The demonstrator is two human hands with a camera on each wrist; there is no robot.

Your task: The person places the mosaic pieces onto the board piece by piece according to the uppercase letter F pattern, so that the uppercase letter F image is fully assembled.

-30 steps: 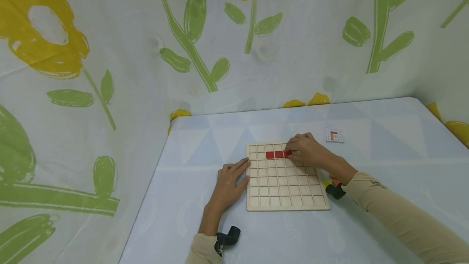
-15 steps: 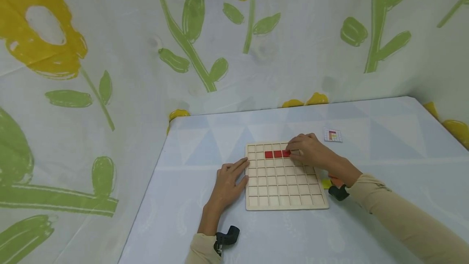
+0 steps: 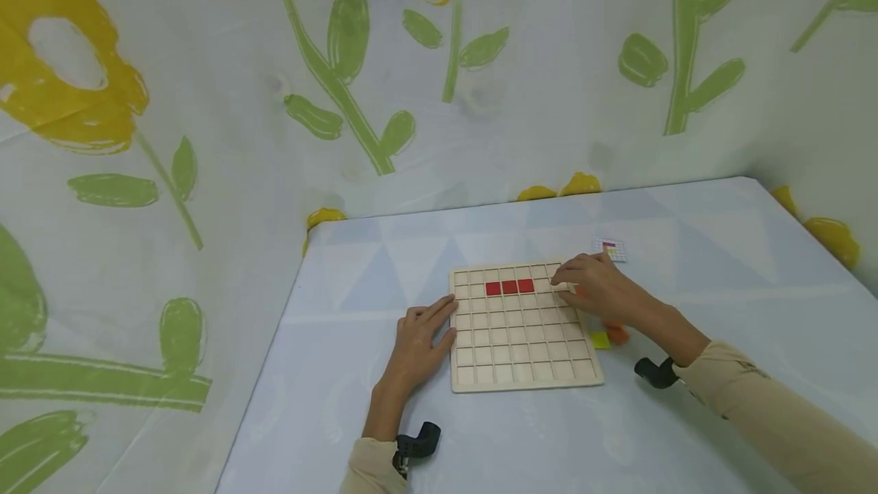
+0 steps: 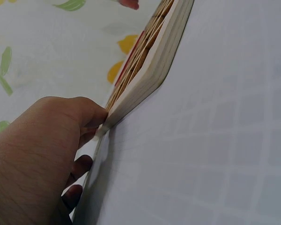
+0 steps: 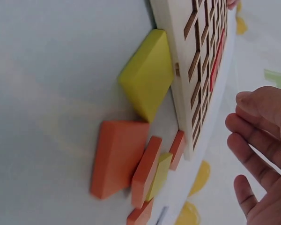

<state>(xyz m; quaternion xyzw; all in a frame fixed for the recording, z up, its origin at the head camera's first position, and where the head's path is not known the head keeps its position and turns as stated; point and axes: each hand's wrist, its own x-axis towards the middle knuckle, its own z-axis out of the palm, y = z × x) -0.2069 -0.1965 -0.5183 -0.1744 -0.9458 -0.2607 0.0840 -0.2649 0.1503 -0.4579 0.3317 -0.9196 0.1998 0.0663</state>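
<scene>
A wooden grid board [image 3: 521,349] lies flat on the table, with three red square tiles [image 3: 510,287] side by side in its second row from the back. My left hand [image 3: 418,341] touches the board's left edge with thumb and fingertips; in the left wrist view the hand [image 4: 51,140] rests against that edge. Over the board's back right part hovers my right hand [image 3: 604,288]. In the right wrist view this hand [image 5: 262,136] has loosely bent fingers and nothing between them. Beside the board's right edge lie a yellow tile [image 5: 149,75] and orange tiles [image 5: 119,157].
A small pattern card [image 3: 617,250] with a coloured design lies behind the board to the right, partly covered by the right hand. Another yellow tile [image 5: 159,176] sits among the orange ones. A flower-printed cloth [image 3: 226,97] hangs behind and left of the table [image 3: 329,380].
My right hand has let go of the rightmost red tile and moved right, away from it. That tile now shows fully in its cell. The left hand stays at the board's edge.
</scene>
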